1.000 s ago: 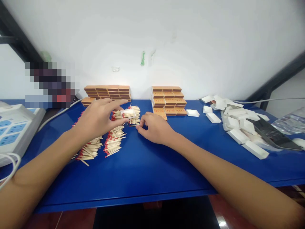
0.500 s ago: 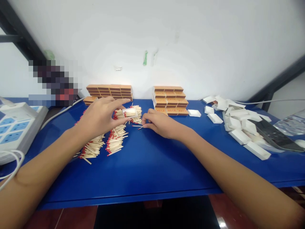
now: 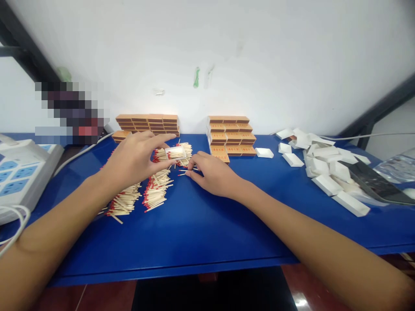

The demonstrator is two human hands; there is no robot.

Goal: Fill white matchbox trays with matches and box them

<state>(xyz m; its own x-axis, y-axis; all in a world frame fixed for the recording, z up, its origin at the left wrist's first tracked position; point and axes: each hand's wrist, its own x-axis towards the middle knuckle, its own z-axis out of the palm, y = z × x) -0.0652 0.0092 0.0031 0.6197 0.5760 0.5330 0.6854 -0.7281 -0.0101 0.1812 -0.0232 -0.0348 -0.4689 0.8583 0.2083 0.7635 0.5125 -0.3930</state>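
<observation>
Between the thumb and fingers of my left hand point(image 3: 134, 155) is a small white matchbox tray point(image 3: 175, 153) with red-tipped matches lying in it. My right hand point(image 3: 214, 175) has its thumb and index finger nearly together at a few loose matches point(image 3: 182, 172) on the blue table, just right of the tray. Long heaps of matches point(image 3: 157, 190) lie below and beside my left hand. Another heap point(image 3: 125, 201) is partly hidden by my left hand and forearm.
Stacked matchboxes point(image 3: 147, 123) and a stepped stack point(image 3: 231, 138) stand against the wall. White empty trays point(image 3: 326, 183) are piled at the right by a dark phone point(image 3: 372, 181); one tray point(image 3: 264, 152) lies apart. A power strip point(image 3: 26, 172) sits on the blue table point(image 3: 194, 242) at far left.
My right hand has shifted slightly left, over the loose matches, uncovering more of the stepped stack's front box. My left hand holds the tray almost unmoved.
</observation>
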